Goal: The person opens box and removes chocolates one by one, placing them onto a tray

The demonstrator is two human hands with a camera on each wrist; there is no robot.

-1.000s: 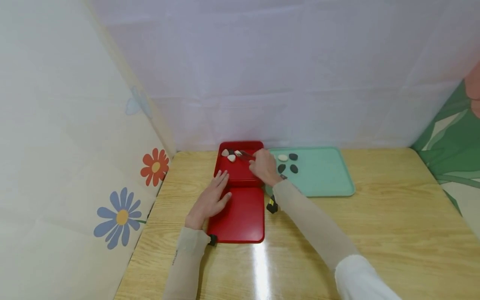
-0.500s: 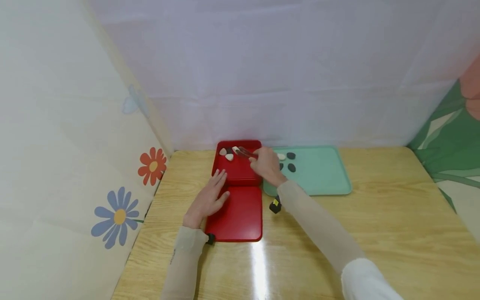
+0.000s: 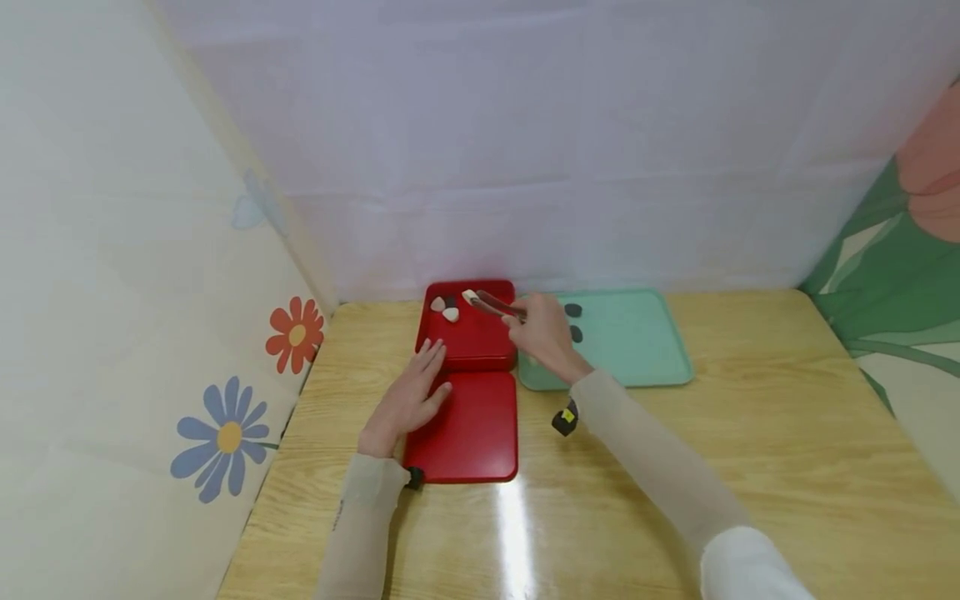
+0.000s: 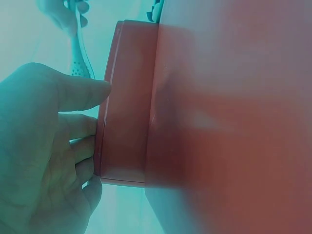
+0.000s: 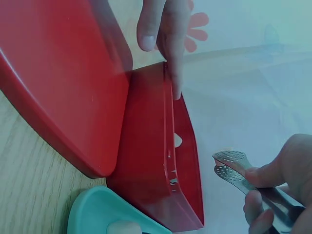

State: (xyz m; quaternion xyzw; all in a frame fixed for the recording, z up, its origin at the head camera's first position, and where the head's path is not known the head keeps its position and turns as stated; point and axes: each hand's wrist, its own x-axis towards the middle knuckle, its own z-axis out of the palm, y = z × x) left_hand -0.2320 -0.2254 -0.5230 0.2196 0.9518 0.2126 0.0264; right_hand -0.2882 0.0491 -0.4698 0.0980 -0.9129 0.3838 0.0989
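My right hand [image 3: 542, 332] holds metal tongs [image 3: 497, 305] with perforated tips, seen closely as tongs [image 5: 234, 168] in the right wrist view. A white stone [image 3: 469, 296] sits at their tips, over the red box [image 3: 480, 364]. Inside the box lie a pinkish stone [image 3: 438, 305], a white stone [image 3: 451, 315] and a dark stone [image 3: 451, 301]. My left hand [image 3: 405, 402] rests with straight fingers on the box's near left rim. In the left wrist view the thumb [image 4: 87, 94] touches that rim.
A red lid [image 3: 465, 429] joins the box at its near side and lies flat on the wooden table [image 3: 645, 467]. To the right is a mint tray [image 3: 630, 350] with dark stones [image 3: 573, 310], partly hidden by my right hand. Fabric walls stand behind and at the sides.
The tongs have risen from the box's contents, with the white stone at their tips. My right hand has moved slightly rightward relative to the box. The left hand stays on the rim.
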